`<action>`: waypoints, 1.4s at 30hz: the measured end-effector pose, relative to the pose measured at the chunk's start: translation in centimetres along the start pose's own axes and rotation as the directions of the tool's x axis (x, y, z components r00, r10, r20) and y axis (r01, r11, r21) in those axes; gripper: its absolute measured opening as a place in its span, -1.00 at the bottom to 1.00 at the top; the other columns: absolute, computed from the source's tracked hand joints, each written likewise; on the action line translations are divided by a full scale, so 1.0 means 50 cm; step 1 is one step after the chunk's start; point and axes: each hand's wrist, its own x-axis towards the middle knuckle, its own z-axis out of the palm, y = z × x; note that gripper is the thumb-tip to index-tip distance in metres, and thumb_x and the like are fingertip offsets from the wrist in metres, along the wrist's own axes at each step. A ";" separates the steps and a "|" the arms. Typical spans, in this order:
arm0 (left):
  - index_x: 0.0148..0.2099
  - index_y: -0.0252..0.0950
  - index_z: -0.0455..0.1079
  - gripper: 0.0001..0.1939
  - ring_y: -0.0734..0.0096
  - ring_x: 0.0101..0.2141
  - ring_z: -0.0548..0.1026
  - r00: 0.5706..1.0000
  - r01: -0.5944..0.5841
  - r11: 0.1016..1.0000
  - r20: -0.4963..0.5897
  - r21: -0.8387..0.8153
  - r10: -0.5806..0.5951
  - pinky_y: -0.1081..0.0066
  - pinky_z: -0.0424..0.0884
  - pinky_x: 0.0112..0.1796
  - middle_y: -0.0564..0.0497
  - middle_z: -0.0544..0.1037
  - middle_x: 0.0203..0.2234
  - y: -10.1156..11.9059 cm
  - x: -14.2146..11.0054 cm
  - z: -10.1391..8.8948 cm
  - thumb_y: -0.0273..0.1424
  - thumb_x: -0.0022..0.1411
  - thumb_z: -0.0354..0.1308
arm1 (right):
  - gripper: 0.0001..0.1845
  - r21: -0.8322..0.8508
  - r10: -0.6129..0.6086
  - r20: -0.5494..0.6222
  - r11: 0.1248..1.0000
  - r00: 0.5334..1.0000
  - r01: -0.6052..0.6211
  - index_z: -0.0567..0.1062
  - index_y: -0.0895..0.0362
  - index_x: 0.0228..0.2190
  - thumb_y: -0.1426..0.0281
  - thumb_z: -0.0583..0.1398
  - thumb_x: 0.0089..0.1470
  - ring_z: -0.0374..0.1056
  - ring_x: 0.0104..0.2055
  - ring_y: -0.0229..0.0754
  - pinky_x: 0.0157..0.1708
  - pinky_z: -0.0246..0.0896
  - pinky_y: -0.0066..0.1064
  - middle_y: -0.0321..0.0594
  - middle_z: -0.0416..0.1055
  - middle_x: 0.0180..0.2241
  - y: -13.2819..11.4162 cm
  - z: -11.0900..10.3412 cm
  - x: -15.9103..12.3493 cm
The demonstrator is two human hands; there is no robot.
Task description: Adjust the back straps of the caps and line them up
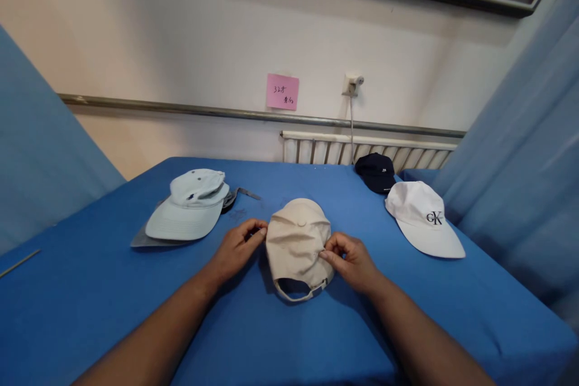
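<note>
A beige baseball cap [298,241] lies in the middle of the blue-covered table, its back opening and strap facing me. My left hand [239,247] is at the cap's left edge, thumb and fingers pinched together on the fabric. On the right side, my right hand [348,259] pinches the cap's cloth between thumb and fingers. The brim points away and is mostly hidden behind the crown.
Light blue caps [196,205] are stacked on the left over a grey brim. On the right sit a white cap [420,217] with black letters and a navy cap [375,172]. A thin stick [20,263] lies at the left edge. Blue curtains [520,132] hang at both sides.
</note>
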 end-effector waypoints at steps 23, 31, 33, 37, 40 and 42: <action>-0.46 -0.32 0.39 -0.76 0.43 -0.42 0.37 0.977 0.175 0.894 -0.037 -0.413 -0.209 0.46 0.28 -0.34 0.03 0.51 -0.45 0.003 0.005 0.015 -0.26 0.00 0.29 | -0.78 0.058 0.001 -0.085 0.998 0.996 0.004 0.38 0.13 -0.51 0.31 0.25 0.09 0.11 -0.54 -0.34 -0.51 0.03 -0.49 -0.39 0.24 -0.57 0.001 0.016 0.001; -0.42 -0.32 0.42 -0.72 0.41 -0.43 0.37 0.966 0.168 0.884 -0.106 -0.436 -0.236 0.44 0.29 -0.35 0.04 0.50 -0.47 0.000 0.012 0.004 -0.20 -0.02 0.32 | -0.82 0.036 -0.107 -0.139 0.993 0.984 0.113 0.39 0.12 -0.49 0.36 0.24 0.10 0.16 -0.52 -0.33 -0.49 0.09 -0.49 -0.36 0.28 -0.55 -0.011 0.039 -0.005; -0.41 -0.31 0.42 -0.73 0.45 -0.46 0.36 0.966 0.179 0.872 -0.087 -0.456 -0.243 0.46 0.29 -0.38 0.06 0.48 -0.47 -0.003 0.010 0.001 -0.21 -0.01 0.32 | -0.83 0.007 -0.192 -0.135 0.981 0.972 0.195 0.38 0.12 -0.48 0.39 0.24 0.11 0.18 -0.51 -0.32 -0.48 0.10 -0.49 -0.35 0.29 -0.53 -0.024 0.045 -0.011; -0.44 -0.31 0.37 -0.74 0.47 -0.46 0.35 0.985 0.163 0.849 0.031 -0.502 -0.171 0.47 0.29 -0.39 0.06 0.46 -0.44 -0.001 0.002 -0.002 -0.25 0.02 0.33 | -0.87 -0.019 -0.358 -0.111 0.933 0.927 0.358 0.37 0.10 -0.43 0.45 0.23 0.12 0.20 -0.51 -0.32 -0.48 0.12 -0.49 -0.33 0.31 -0.50 -0.052 0.049 -0.026; -0.43 -0.31 0.36 -0.73 0.46 -0.44 0.35 0.990 0.134 0.865 0.033 -0.483 -0.135 0.47 0.30 -0.39 0.04 0.45 -0.40 -0.001 0.004 -0.009 -0.23 0.04 0.32 | -0.90 -0.008 -0.419 -0.092 0.907 0.903 0.420 0.37 0.09 -0.39 0.47 0.22 0.13 0.23 -0.47 -0.30 -0.45 0.14 -0.47 -0.31 0.34 -0.48 -0.066 0.046 -0.034; -0.43 -0.30 0.36 -0.71 0.44 -0.43 0.35 0.991 0.124 0.900 0.000 -0.417 -0.137 0.47 0.30 -0.39 0.03 0.45 -0.41 -0.006 0.011 -0.020 -0.21 0.04 0.31 | -0.92 0.013 -0.437 -0.078 0.899 0.896 0.439 0.38 0.10 -0.38 0.48 0.18 0.16 0.26 -0.44 -0.27 -0.42 0.16 -0.45 -0.29 0.35 -0.47 -0.070 0.041 -0.037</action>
